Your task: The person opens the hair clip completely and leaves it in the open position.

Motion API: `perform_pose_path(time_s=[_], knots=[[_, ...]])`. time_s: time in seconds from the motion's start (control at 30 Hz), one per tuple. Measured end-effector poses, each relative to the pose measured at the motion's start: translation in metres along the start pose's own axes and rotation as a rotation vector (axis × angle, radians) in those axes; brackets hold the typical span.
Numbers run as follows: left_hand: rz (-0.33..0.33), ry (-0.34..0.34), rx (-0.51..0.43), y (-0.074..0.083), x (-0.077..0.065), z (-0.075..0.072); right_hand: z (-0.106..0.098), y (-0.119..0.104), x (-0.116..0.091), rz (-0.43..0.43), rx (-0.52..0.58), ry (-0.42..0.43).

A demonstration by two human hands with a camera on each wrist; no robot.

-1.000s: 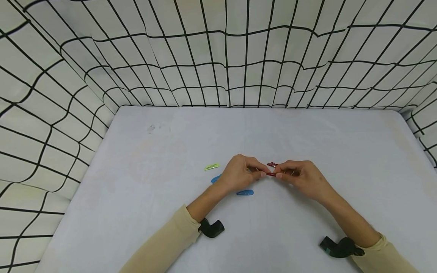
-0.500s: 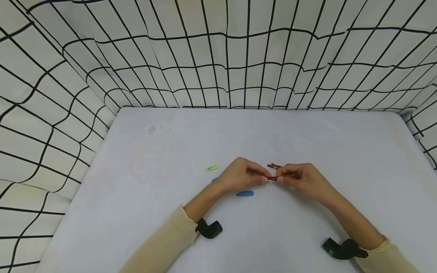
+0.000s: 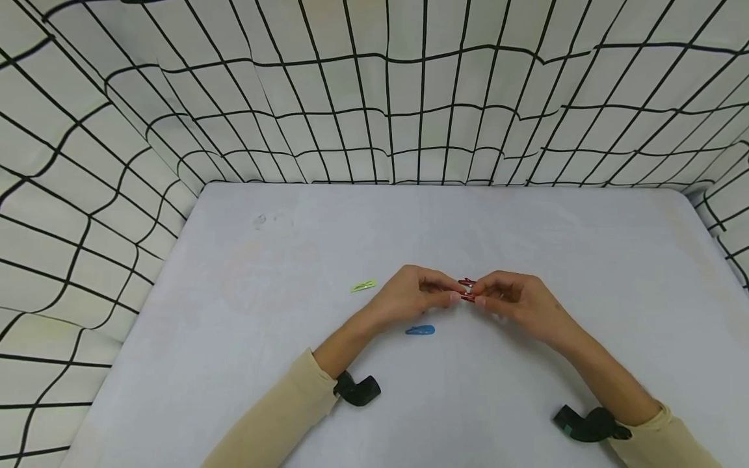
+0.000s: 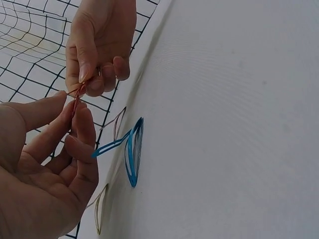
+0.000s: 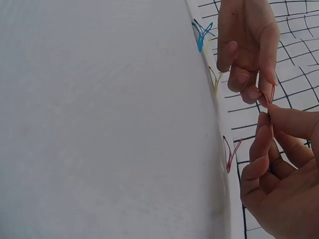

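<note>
Between the fingertips of both hands is a red snap hair clip, its parts spread apart in the left wrist view. My left hand pinches one end of this clip and my right hand pinches the other, close over the table. Just behind the fingertips lies a second red hair clip. A blue hair clip rests in front of the left hand, standing open in the left wrist view. Beyond the left wrist is a yellow-green hair clip.
The white table extends around both hands. A white wall with a black grid rises along its back and left side. Black wrist cameras project from both sleeves.
Both hands stay close together, shifting only slightly. The held red clip looked like a single thin bar and now shows separated parts. Another blue clip has become hidden behind the left hand.
</note>
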State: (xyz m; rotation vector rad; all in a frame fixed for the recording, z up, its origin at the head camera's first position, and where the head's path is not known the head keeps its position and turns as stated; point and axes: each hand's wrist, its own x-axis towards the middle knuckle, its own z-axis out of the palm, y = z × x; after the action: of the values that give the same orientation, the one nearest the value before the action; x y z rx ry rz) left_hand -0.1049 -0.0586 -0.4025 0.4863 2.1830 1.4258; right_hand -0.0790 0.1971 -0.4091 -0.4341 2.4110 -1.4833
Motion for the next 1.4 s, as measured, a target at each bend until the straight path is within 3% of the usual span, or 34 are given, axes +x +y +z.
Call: perform_pose_path(time_s=[0.33,0.5,0.9,1.4], knots=[[-0.013,0.035,-0.019,0.001,0.002,0.003,0.004,-0.004,0.002,0.014,-0.088,0.056],[0.011,0.056,-0.016,0.002,0.002,0.006,0.007,-0.007,0.0,0.014,-0.147,0.1],[0.033,0.098,0.016,0.007,0.003,0.011,0.011,-0.012,-0.006,-0.085,-0.267,0.248],[0.035,0.117,0.05,0.006,0.005,0.014,0.013,-0.011,-0.007,-0.179,-0.343,0.287]])
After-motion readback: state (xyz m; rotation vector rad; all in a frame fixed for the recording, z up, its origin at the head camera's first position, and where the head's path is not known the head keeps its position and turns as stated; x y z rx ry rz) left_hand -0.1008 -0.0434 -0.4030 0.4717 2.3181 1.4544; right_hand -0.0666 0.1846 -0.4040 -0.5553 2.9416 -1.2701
